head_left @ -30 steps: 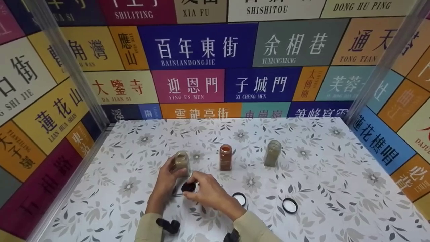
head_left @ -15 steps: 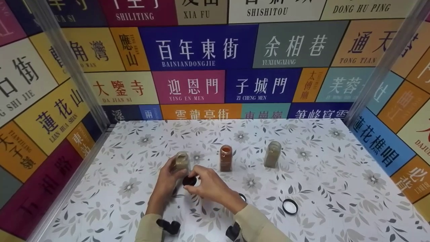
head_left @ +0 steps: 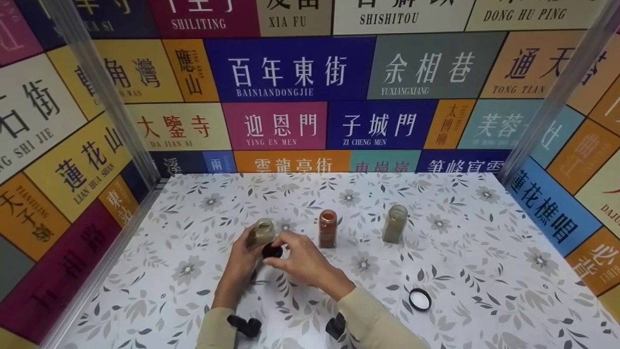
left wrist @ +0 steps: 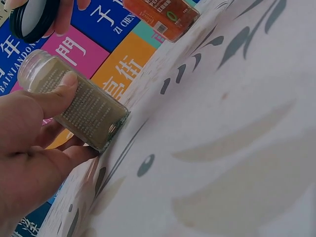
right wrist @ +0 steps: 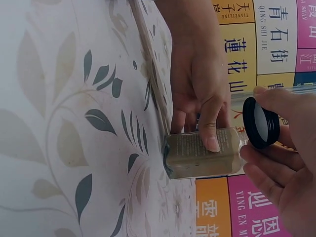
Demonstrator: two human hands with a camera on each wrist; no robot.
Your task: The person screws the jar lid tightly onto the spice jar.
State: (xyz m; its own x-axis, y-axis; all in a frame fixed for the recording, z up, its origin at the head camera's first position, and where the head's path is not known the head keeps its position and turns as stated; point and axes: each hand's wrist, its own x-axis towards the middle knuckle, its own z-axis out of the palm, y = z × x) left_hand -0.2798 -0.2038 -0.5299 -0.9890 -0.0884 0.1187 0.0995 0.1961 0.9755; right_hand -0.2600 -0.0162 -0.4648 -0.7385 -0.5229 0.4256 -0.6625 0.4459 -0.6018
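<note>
My left hand (head_left: 243, 254) grips a square glass spice jar (left wrist: 81, 101) of greyish-beige powder, upright on the table with its mouth uncovered. Beside the jar's mouth, my right hand (head_left: 306, 257) pinches a black screw cap (right wrist: 260, 123) by its rim. The cap is tilted, its white inner liner showing in the right wrist view, and it is off the jar. An uncapped jar of orange-red powder (head_left: 328, 230) stands to the right of my hands. Farther right is another uncapped jar with greyish-green contents (head_left: 395, 225).
A second black cap (head_left: 420, 299) lies liner up on the table at the front right. The table (head_left: 193, 300) has a white cloth with a leaf and flower print. Panels with street names (head_left: 290, 72) wall in the back and sides.
My right hand has raised the black cap up toward the mouth of the held jar. A cap that lay near my right wrist is now hidden behind the forearm. The left hand keeps its hold.
</note>
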